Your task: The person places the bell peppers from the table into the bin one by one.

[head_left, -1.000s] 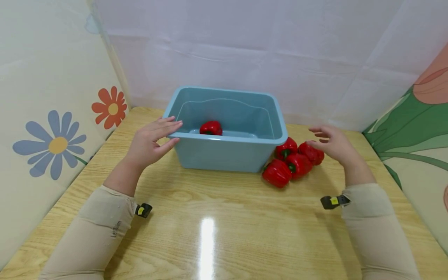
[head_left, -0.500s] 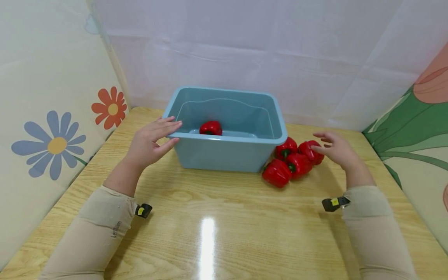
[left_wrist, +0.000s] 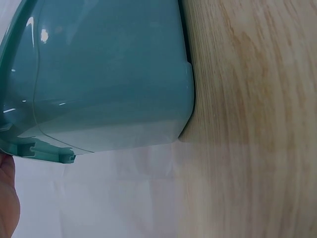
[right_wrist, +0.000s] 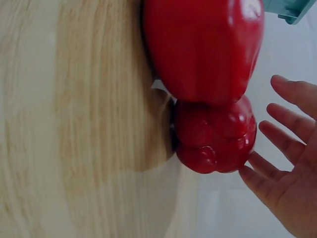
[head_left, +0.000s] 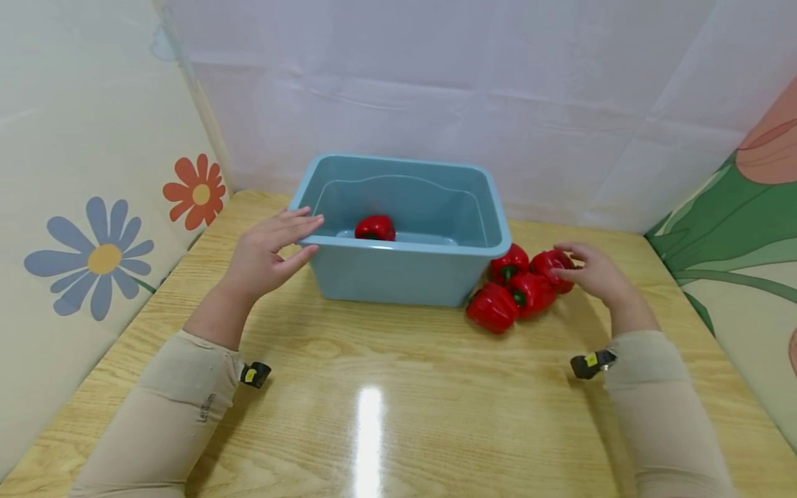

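My left hand (head_left: pixel 264 256) rests with extended fingers on the left front corner of a light blue plastic bin (head_left: pixel 398 277). One red bell pepper (head_left: pixel 376 227) lies inside the bin. Over the rightmost red bell pepper (head_left: pixel 546 265) on the table is my right hand (head_left: pixel 594 273), thumb and fingers spread at its top and side. The right wrist view shows that pepper (right_wrist: pixel 213 136) with fingertips right at its edge and the right hand (right_wrist: pixel 290 153) relaxed, not curled round it. A larger-looking pepper (right_wrist: pixel 203 49) hides part of it there.
Three more red peppers cluster by the bin's right front corner: a front one (head_left: pixel 492 309), a middle one (head_left: pixel 534 294) and a back one (head_left: pixel 512 261). The wooden table (head_left: pixel 398 373) meets a white cloth wall (head_left: pixel 560 124) behind. Flower-printed panels (head_left: pixel 81 166) flank both sides.
My right hand draws back slightly to the right, then comes down and left onto the rightmost pepper. My left hand, the bin and the peppers stay in place.
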Motion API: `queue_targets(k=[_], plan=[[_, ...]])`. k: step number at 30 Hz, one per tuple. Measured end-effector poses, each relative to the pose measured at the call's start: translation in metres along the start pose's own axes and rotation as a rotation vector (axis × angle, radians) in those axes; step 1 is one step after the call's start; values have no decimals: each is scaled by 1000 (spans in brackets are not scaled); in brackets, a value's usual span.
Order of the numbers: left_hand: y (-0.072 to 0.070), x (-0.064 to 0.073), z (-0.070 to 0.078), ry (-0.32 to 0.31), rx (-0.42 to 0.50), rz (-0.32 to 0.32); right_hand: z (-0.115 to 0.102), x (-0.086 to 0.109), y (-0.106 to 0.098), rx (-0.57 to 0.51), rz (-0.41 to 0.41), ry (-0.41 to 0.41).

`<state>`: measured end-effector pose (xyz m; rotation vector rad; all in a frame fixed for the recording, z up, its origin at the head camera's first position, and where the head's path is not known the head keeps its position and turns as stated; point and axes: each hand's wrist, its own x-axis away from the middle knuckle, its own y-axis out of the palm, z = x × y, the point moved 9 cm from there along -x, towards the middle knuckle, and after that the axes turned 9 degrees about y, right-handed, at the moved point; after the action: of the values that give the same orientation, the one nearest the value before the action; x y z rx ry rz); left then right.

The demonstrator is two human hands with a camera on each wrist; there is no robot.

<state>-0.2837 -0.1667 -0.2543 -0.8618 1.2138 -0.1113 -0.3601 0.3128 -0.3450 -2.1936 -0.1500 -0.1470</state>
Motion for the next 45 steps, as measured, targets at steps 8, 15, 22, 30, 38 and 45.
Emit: queue_targets(k=[8, 15, 22, 30, 38, 45], plan=[[0, 0, 0, 7, -1, 10, 3, 0, 7, 42, -37, -13], [-1, 0, 0, 5, 2, 7, 3, 3, 8, 67, -42, -6], [0, 0, 1, 15, 6, 18, 5, 5, 8, 155, -13, 6], [0, 1, 1, 31, 17, 30, 10, 5, 7, 207, 28, 52], [0, 2, -1, 35, 12, 30, 18, 2, 9, 211, 22, 89], [0, 1, -1, 31, 11, 29, 23, 0, 11, 198, 13, 66]])
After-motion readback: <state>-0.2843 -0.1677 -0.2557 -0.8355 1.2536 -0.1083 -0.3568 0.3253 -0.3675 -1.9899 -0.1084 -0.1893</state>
